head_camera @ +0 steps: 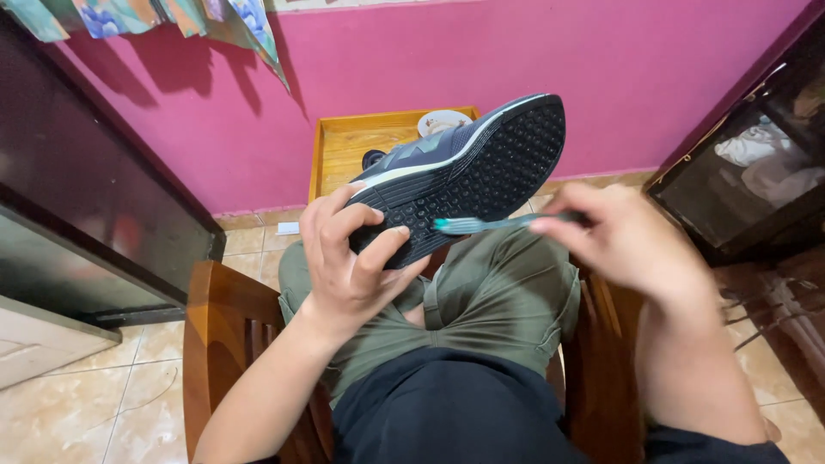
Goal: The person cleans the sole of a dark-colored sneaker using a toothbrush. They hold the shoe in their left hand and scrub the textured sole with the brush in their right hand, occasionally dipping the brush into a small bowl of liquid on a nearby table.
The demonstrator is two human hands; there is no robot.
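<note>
1. Pale marbled floor tiles (77, 404) run beneath a wooden chair (225, 318), and a bright pink wall (481, 51) closes off the small room behind.
2. Nearest the camera, the seated person's lap shows a dark shirt hem and olive green trousers (498, 296).
3. Just above the lap, the left hand (348, 258) is wrapped firmly around the heel end of a dark sneaker (464, 172), fingers pressed across the black tread and thumb on the far side.
4. The sneaker is held up over the knees, tilted, with its sole turned toward the camera and its toe pointing up and to the right.
5. The right hand (627, 241) is closed around the handle of a toothbrush (494, 223), blurred; the teal bristle head touches the sole near its middle.
6. Beyond the shoe, a shallow wooden tray (344, 142) stands against the wall, with a pale round dish (441, 121) in it.
7. Dark cabinets (86, 189) flank both sides, and flowered cloth (129, 15) hangs at top left.
</note>
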